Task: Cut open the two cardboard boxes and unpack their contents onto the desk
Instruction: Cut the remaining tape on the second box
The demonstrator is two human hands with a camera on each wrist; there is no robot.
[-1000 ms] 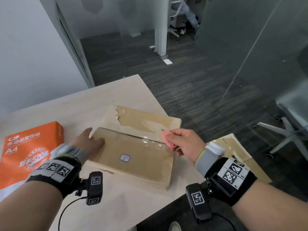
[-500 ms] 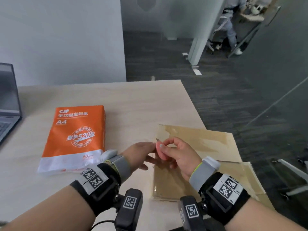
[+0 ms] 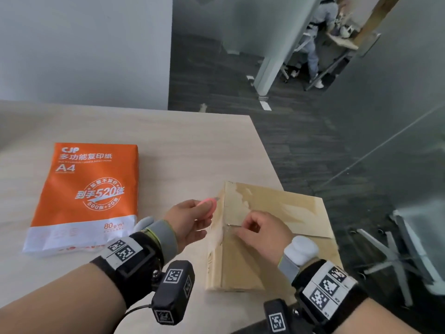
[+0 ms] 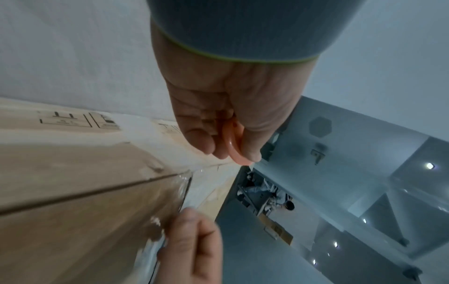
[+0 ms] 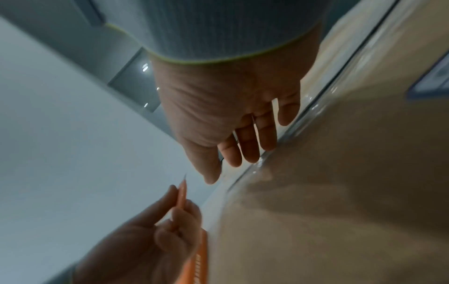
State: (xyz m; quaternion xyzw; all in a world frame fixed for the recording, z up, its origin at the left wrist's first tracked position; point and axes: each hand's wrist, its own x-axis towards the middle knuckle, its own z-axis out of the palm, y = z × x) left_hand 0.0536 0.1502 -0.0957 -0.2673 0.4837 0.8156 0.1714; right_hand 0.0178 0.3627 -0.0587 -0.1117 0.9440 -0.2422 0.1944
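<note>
A flat cardboard box (image 3: 260, 263) lies at the desk's right front corner. Clear tape runs along its top seam, and the far half (image 3: 284, 203) has a torn surface. My left hand (image 3: 207, 212) pinches a small pink cutter (image 3: 209, 205) just left of the box's far left corner, blade tip pointing away. The cutter (image 4: 233, 143) sits between thumb and fingers, clear of the cardboard. My right hand (image 3: 250, 229) rests on the box top at the seam. Its fingers (image 5: 245, 149) are loose and touch the tape edge, holding nothing that I can make out.
An orange ream of A4 paper (image 3: 89, 196) lies on the wooden desk (image 3: 180, 145) to the left. The desk's right edge runs beside the box, with dark carpet beyond. A chair base (image 3: 397, 256) and glass wall stand at the right.
The pink cutter has passed from my right hand to my left. My right hand has dropped onto the taped seam. The head view has swung left.
</note>
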